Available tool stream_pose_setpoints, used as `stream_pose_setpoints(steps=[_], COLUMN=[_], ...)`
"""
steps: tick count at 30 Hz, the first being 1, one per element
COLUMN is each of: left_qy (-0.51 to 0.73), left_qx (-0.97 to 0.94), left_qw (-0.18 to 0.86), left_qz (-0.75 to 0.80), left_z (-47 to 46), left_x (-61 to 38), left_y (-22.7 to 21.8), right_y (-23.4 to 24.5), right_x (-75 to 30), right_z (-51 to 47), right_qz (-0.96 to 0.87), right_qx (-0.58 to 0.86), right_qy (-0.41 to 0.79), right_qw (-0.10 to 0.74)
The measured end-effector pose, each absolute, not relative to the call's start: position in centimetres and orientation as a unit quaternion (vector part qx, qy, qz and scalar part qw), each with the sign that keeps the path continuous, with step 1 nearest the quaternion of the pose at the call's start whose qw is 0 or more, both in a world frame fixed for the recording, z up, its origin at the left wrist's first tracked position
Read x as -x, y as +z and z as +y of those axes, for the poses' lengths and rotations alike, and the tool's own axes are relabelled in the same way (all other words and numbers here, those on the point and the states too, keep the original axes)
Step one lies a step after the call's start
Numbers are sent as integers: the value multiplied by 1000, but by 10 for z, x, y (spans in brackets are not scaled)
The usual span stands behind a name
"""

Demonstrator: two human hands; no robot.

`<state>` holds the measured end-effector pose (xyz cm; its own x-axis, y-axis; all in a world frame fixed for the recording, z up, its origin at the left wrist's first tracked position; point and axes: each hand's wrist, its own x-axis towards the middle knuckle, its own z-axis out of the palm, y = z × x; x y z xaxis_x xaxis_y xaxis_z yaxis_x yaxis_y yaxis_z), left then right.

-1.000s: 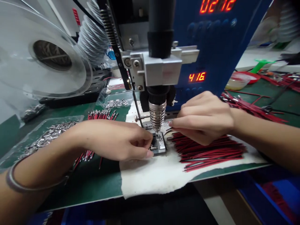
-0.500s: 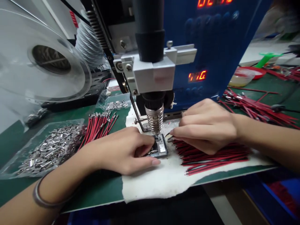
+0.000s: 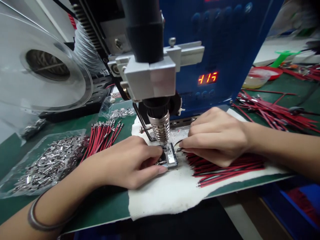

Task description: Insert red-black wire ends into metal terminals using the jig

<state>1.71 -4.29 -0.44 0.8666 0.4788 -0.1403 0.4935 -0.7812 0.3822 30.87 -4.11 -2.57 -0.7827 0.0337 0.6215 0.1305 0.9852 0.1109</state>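
While right hand [image 3: 217,136] pinches wire [image 3: 178,149], left hand [image 3: 130,163] grip unclear, white sheet [image 3: 162,200] on green table [image 3: 105,203], blue machine [image 3: 225,50]

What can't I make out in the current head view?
All in the head view:
- Left hand: its curled fingers hide whatever lies inside them.
- Wires: the right hand covers part of the pile.
- Upper display: cut off by the top edge.
- Lower display: digits broken up, reading unsure.
- Metal pieces: too small to count.

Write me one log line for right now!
left hand: at fixture | right hand: over wires | nozzle: above fixture | metal bits: piled left | grips: unclear
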Motion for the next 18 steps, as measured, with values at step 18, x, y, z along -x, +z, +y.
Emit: stream_pose_setpoints(steps=[18], left_qy=[47], left_qx=[-962], left_qw=[153], left_qz=[221], left_z=[-30], left_x=[-11], left_y=[-6], right_y=[-30], right_x=[-307], right_z=[-40], right_qz=[-942], right_qx=[41], right_qy=[-98], right_qw=[319])
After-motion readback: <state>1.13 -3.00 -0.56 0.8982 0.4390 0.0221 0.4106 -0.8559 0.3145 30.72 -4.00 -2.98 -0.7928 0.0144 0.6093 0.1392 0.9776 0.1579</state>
